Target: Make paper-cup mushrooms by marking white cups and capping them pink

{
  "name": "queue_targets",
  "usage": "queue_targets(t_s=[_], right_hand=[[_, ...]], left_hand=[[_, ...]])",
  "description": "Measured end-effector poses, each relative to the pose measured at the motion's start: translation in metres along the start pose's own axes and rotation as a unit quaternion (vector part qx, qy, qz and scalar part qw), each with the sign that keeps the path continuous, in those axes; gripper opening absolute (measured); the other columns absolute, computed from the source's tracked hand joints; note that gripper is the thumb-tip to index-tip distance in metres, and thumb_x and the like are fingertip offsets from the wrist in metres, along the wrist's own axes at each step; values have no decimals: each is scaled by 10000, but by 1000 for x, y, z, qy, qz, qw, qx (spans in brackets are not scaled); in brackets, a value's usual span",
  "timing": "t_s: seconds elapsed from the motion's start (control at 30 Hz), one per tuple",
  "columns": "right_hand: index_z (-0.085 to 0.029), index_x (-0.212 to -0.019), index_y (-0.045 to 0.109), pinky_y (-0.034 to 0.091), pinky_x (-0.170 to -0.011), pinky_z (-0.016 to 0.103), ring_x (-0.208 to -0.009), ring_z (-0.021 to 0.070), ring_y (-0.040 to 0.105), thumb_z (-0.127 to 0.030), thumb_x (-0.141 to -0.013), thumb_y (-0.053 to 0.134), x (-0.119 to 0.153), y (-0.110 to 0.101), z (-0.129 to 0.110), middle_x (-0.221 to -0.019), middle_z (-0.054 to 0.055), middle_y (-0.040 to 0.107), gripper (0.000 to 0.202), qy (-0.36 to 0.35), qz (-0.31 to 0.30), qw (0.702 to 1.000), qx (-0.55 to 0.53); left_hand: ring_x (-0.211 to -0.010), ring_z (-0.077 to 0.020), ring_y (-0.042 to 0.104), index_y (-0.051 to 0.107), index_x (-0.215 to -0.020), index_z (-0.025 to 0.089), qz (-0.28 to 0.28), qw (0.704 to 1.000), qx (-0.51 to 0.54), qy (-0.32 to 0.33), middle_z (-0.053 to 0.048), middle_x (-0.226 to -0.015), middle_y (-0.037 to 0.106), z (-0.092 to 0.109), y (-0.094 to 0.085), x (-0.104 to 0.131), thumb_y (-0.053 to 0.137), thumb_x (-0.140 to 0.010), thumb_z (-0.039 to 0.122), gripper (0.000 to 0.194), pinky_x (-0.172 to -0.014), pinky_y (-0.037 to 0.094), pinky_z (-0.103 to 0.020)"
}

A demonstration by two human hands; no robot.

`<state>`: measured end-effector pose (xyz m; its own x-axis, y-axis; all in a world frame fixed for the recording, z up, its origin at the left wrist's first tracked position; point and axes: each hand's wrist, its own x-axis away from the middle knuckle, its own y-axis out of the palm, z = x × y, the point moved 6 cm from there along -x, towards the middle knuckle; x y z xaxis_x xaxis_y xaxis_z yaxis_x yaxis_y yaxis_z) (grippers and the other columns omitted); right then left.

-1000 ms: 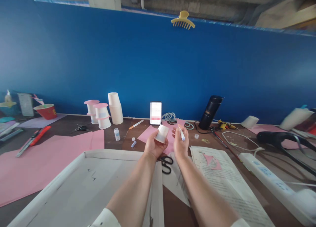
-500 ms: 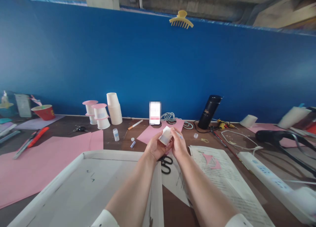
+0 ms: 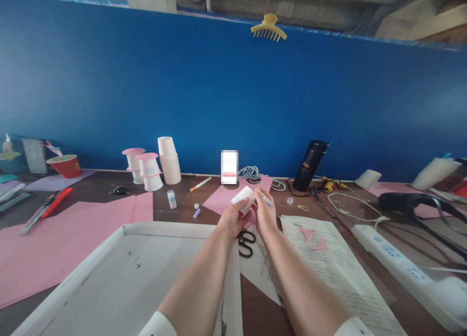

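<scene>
Near the middle of the table, my left hand point(image 3: 233, 219) is closed on a small white paper cup point(image 3: 245, 198), its thumb lying on the cup's side. The cup is tilted to the left. Close beside it, my right hand point(image 3: 265, 214) has its fingers curled round a small whitish-blue tube point(image 3: 267, 199), and its fingertips are by the cup's right edge. Black-handled scissors point(image 3: 246, 243) lie just below my wrists. A pink sheet point(image 3: 219, 198) is behind my hands.
A large white tray point(image 3: 164, 230) is at front left, beside pink paper point(image 3: 83, 229). Paper cups with pink discs point(image 3: 149, 168), stacked cups point(image 3: 170, 163) and a phone point(image 3: 229, 166) stand behind. A black bottle point(image 3: 310, 165), printed pages point(image 3: 328, 268) and a power strip point(image 3: 390, 253) are at right.
The white cup has turned in my left hand and now points more to the left. Both hands have shifted slightly to the right, and my left thumb now shows across the cup.
</scene>
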<state>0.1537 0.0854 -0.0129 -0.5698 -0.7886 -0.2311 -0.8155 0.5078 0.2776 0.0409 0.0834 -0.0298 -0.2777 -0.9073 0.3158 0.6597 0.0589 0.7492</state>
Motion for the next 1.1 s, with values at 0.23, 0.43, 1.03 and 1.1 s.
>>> queue_targets(t_s=[0.23,0.43,1.03,1.1], right_hand=[[-176,-1172,554,512,-806,348,-873,187,653,-437,-882,468,17,2,-47,-1010,97,673,400,-153,5,983,98],[-166,-985,665,507,-798,305,-906,194,640,-396,-891,488,41,16,-76,-995,104,674,304,-301,-38,925,229],[-180,-917,669,498,-640,240,-713,159,656,-407,-863,523,38,15,-68,-861,59,701,276,-277,-37,916,288],[-179,-910,671,499,-646,244,-719,163,656,-415,-863,519,37,15,-68,-869,62,702,284,-277,-36,916,290]], left_hand=[[-700,-109,609,627,-865,149,39,997,24,65,-50,-858,671,8,-5,-5,719,-677,112,213,-596,472,-195],[-720,-129,616,657,-871,125,21,995,19,98,-65,-870,683,10,-3,-6,726,-663,96,221,-619,474,-214],[-705,-133,606,691,-898,119,4,991,-21,132,-77,-910,691,7,-7,-15,791,-598,178,322,-673,481,-247],[-699,-133,604,692,-889,117,3,991,-24,135,-76,-896,691,8,-7,-15,790,-598,180,313,-676,483,-248]])
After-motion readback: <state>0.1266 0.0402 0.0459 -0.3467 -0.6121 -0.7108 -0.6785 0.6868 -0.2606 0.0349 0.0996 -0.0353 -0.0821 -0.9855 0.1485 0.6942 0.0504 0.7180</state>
